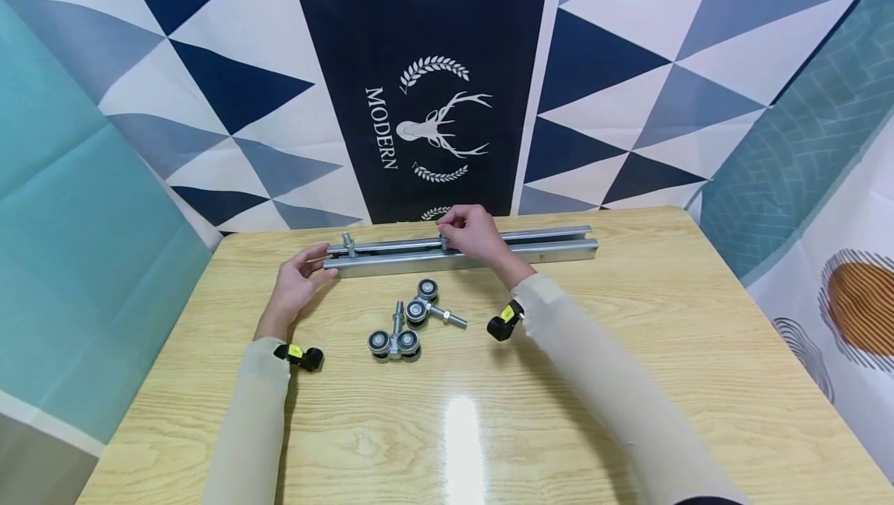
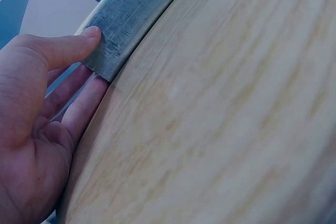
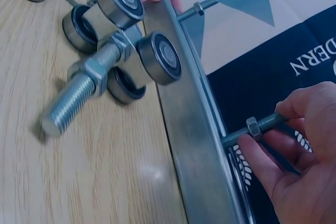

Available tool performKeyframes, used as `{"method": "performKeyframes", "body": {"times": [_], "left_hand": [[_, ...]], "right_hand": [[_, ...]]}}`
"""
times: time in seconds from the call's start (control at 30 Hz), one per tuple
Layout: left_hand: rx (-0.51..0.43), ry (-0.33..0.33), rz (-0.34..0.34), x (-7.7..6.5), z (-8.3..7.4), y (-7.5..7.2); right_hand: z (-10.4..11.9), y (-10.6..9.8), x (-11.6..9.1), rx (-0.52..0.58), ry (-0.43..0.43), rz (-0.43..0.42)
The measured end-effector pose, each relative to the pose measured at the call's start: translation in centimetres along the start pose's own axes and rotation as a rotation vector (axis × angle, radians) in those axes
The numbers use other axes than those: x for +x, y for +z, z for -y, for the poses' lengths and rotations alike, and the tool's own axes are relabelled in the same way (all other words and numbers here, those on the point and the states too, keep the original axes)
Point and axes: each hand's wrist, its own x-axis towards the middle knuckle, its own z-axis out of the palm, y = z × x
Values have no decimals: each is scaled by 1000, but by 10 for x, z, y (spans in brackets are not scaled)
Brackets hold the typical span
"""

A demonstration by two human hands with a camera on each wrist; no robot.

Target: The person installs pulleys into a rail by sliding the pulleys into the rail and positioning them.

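Note:
A slotted steel track [image 1: 405, 263] lies lengthwise near the table's back edge. My left hand [image 1: 293, 286] grips its left end; in the left wrist view the thumb presses the track's front face [image 2: 131, 19] and the other fingers reach round the end. A threaded bolt with a nut [image 1: 348, 244] stands up from the slot near that end. With thumb and fingertips my right hand [image 1: 473, 236] pinches a second upright bolt [image 3: 262, 125], which carries a hex nut near my fingers. Whatever these bolts join inside the track is hidden.
Two loose roller trolleys, one with its bolt pointing away [image 1: 394, 340] and one with its bolt pointing right [image 1: 427, 307], lie in front of the track on the wooden table [image 1: 559, 381]. A patterned cloth [image 1: 447, 86] hangs behind the table.

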Motion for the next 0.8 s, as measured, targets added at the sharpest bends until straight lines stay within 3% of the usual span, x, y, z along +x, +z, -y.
{"method": "performKeyframes", "body": {"times": [0.23,0.8], "left_hand": [[8,20,6,1,2,-2],[16,15,11,0,3,-1]], "right_hand": [[3,9,2,-3,-2,0],[5,6,1,-19,4,6]]}}
